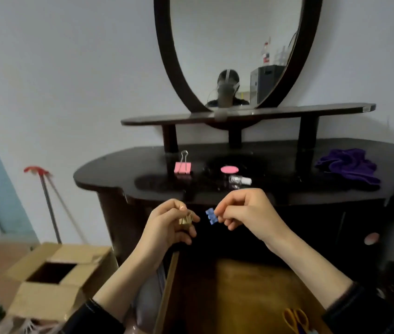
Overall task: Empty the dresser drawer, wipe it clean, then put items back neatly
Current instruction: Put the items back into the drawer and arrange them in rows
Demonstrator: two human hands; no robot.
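Observation:
My left hand (172, 222) pinches a small gold binder clip (185, 220) in front of the dark dresser. Beside it, my right hand (249, 213) pinches a small blue binder clip (211, 216). Both hands hover above the pulled-out wooden drawer (239, 297), whose brown bottom shows below them. Yellow-handled scissors (296, 319) lie in the drawer's near right corner. On the dresser top (109, 177) stand a pink binder clip (183, 167), a pink round lid (229, 169) and a small clear bottle (239, 181) lying on its side.
A purple cloth (350, 167) lies crumpled at the right of the dresser top. An oval mirror (237, 51) rises above a narrow shelf (246, 114). An open cardboard box (56, 280) sits on the floor to the left, with a red-topped mop (44, 201) against the wall.

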